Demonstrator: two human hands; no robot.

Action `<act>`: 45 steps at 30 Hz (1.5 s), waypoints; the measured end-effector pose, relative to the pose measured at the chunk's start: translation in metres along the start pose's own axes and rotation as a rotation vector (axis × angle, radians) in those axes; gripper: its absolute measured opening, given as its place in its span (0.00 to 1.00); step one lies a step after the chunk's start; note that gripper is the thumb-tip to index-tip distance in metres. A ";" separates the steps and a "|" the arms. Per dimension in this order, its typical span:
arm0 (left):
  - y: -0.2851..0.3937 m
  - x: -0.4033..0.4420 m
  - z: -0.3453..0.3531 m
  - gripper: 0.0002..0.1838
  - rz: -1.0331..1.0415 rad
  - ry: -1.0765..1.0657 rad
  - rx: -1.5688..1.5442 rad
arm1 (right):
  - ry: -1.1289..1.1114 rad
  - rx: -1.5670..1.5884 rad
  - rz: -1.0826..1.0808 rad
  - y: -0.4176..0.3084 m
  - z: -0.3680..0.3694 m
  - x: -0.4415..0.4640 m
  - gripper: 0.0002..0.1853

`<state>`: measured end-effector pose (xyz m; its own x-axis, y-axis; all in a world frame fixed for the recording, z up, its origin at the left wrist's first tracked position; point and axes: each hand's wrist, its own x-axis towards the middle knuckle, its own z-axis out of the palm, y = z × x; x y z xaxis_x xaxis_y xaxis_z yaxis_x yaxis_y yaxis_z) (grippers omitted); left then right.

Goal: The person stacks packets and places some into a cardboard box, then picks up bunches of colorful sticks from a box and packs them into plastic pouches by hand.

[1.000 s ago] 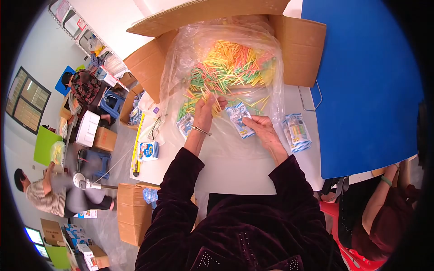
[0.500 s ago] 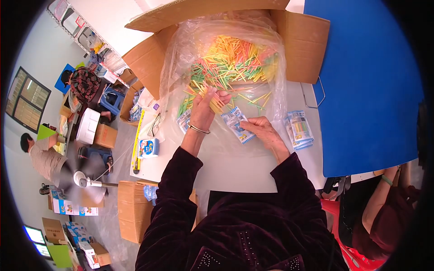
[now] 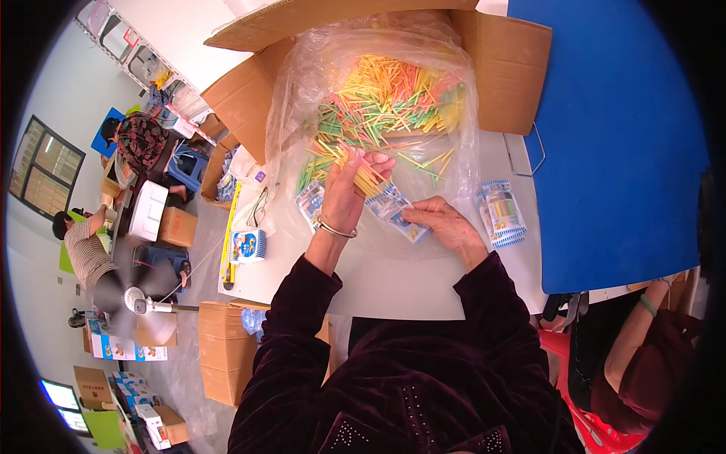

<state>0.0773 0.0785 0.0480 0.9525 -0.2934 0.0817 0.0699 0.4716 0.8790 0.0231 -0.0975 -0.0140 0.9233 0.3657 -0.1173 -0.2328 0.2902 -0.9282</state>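
Observation:
My left hand [image 3: 349, 189] is closed on a small bunch of yellow and orange sticks [image 3: 366, 178]. Their lower ends meet the top edge of a blue and white packet [image 3: 395, 210]. My right hand [image 3: 445, 224] pinches that packet by its right side. Partly behind my left wrist lies another packet [image 3: 309, 201]. Beyond my hands, many colored sticks [image 3: 393, 91] lie in a clear plastic bag [image 3: 291, 113] inside an open cardboard box [image 3: 503, 72]. A small stack of packets [image 3: 501, 213] rests to the right, the top one with sticks showing inside.
A yellow cutter [image 3: 229, 265], glasses [image 3: 259, 209] and a blue and white pack [image 3: 248, 247] lie at the left of the white table [image 3: 393, 291]. A blue board [image 3: 612, 151] is at the right. A fan [image 3: 134, 300] and people stand at left; another person sits at right.
The sticks in my left hand have come down to the packet's top edge, and the packet is now tilted further. In the background, the person in stripes has moved.

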 end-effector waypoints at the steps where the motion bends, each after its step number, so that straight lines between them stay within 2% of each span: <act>1: 0.000 0.000 -0.002 0.13 0.009 -0.002 -0.003 | -0.030 0.016 -0.010 0.000 -0.001 0.001 0.17; 5: -0.002 -0.005 0.003 0.14 0.034 -0.003 0.055 | 0.046 0.026 -0.034 0.000 0.002 -0.003 0.17; 7: -0.004 -0.009 0.005 0.14 0.050 -0.014 0.069 | -0.051 0.029 -0.013 0.003 -0.002 0.002 0.16; 10: -0.005 -0.013 0.004 0.14 0.100 -0.025 0.083 | 0.014 0.054 -0.035 0.000 0.001 -0.003 0.16; 14: -0.003 -0.017 0.004 0.14 0.150 -0.041 0.071 | -0.042 0.037 -0.017 0.007 -0.003 0.002 0.16; 21: -0.006 -0.021 0.008 0.15 0.079 -0.071 0.221 | -0.082 -0.031 -0.015 0.002 -0.001 0.000 0.15; 30: -0.012 -0.017 0.002 0.15 0.023 -0.046 0.112 | -0.090 -0.078 -0.031 0.001 -0.001 0.000 0.15; 32: -0.011 -0.014 -0.002 0.13 -0.044 0.008 -0.032 | -0.105 -0.082 -0.021 0.003 0.000 0.000 0.15; 45: -0.014 -0.017 0.001 0.11 -0.065 0.062 -0.082 | -0.132 -0.101 -0.017 0.005 -0.002 0.001 0.14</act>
<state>0.0597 0.0763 0.0348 0.9615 -0.2748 -0.0056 0.1536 0.5202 0.8401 0.0237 -0.0980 -0.0192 0.8772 0.4763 -0.0602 -0.1794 0.2090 -0.9613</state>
